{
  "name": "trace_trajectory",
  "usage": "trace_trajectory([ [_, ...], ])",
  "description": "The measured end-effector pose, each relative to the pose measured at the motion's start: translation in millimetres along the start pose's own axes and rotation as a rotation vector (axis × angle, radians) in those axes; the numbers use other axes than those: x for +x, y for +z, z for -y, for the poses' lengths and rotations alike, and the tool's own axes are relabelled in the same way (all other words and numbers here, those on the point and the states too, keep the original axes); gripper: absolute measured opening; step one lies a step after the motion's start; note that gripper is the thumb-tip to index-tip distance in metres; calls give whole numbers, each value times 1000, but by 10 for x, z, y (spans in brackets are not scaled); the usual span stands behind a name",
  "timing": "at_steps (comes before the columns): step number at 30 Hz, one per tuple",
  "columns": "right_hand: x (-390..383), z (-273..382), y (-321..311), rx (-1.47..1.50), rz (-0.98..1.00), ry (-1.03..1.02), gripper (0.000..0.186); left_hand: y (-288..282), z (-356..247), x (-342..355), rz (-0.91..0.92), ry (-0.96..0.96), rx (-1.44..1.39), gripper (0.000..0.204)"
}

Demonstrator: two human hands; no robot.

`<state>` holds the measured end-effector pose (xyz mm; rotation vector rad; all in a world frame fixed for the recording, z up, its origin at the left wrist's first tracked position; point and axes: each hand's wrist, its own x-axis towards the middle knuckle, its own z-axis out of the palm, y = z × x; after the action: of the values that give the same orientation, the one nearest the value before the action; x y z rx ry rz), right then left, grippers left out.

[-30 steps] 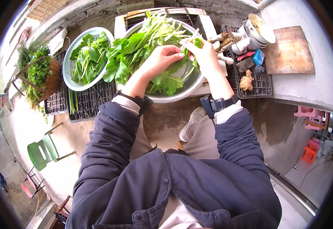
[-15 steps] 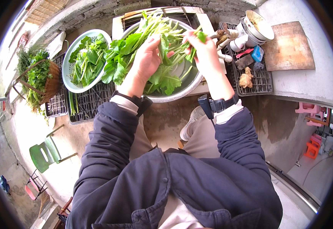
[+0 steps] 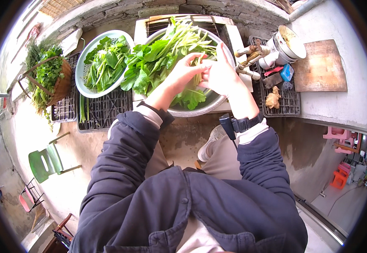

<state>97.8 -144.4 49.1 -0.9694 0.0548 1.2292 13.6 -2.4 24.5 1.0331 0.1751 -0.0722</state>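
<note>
Over a large metal basin (image 3: pixel 219 101) my two hands meet. My left hand (image 3: pixel 183 76) curves its thumb and fingers around a pale green stalk, seen only in part. Against its fingertips is my right hand (image 3: pixel 223 78), forefinger pointing up and the other fingers bent inward; what they hold is hidden. Heaped in the basin are leafy greens (image 3: pixel 154 55), broad leaves to the left and pale stalks toward the far side. One large leaf (image 3: pixel 192 98) lies below my hands. A pale blue colander (image 3: pixel 79 78) of greens (image 3: pixel 107 63) stands left of the basin.
At far left, a wicker basket (image 3: pixel 63 86) holds herbs. Black crates (image 3: pixel 105 111) stand under the colander. Right of the basin are stacked white bowls (image 3: pixel 295 44), a crate with ginger (image 3: pixel 272 98) and a wooden board (image 3: pixel 321 67). A green chair (image 3: pixel 44 163) stands lower left.
My hands have come together over the basin; the right moved down and inward, the left to the right. The green leaf at my right fingers no longer shows. The view has shifted slightly.
</note>
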Motion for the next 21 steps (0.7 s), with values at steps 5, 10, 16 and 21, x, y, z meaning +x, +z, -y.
trace_trajectory([
  [5, -55, 65, 31, -191, 34, -65, 73, -45, -60, -13, -32, -5, -108, 30],
  [10, -150, 202, -19, -291, -85, -248, 71, -167, -80, 56, -243, 20, -339, 20],
  [16, 134, 17, -450, -1276, -599, -349, 26, -291, -117, 31, -482, -21, -175, 17],
  [21, 542, -300, -732, -1320, -817, -389, 33, -227, -35, -13, -356, -116, -43, 17],
])
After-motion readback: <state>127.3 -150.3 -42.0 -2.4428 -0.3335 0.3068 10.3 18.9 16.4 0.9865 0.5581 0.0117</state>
